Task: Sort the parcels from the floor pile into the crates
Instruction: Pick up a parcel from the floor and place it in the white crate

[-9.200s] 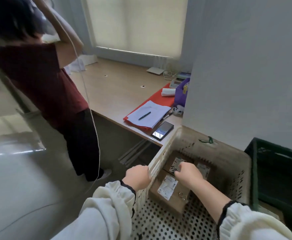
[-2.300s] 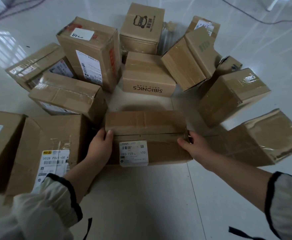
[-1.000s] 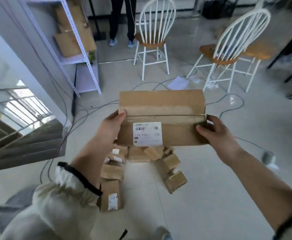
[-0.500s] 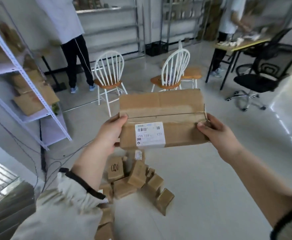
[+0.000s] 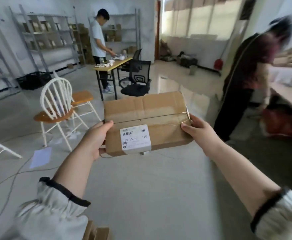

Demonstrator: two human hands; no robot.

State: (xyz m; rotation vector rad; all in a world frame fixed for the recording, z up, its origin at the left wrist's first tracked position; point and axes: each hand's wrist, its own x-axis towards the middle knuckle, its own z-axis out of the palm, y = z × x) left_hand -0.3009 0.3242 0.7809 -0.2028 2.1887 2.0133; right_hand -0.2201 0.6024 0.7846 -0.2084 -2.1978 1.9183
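Note:
A flat brown cardboard parcel point(image 5: 145, 111) with clear tape and a white barcode label point(image 5: 135, 138) is held up in front of me, well above the floor. My left hand point(image 5: 96, 137) grips its left end, thumb on top. My right hand point(image 5: 196, 129) grips its right end, thumb on the top face. A corner of another parcel point(image 5: 96, 232) from the floor pile shows at the bottom edge. No crate is plainly visible.
White spindle chairs point(image 5: 58, 103) stand to the left, a yellow table point(image 5: 113, 65) and black office chair point(image 5: 136, 78) further back with a person point(image 5: 98, 42) beside them. Another person point(image 5: 249, 73) bends at the right near a desk. Cables and a paper sheet point(image 5: 40, 157) lie on the floor.
I lifted the parcel from the floor pile with both hands and turned right; the pile has dropped out of view and the table, office chair and right-hand person have come in.

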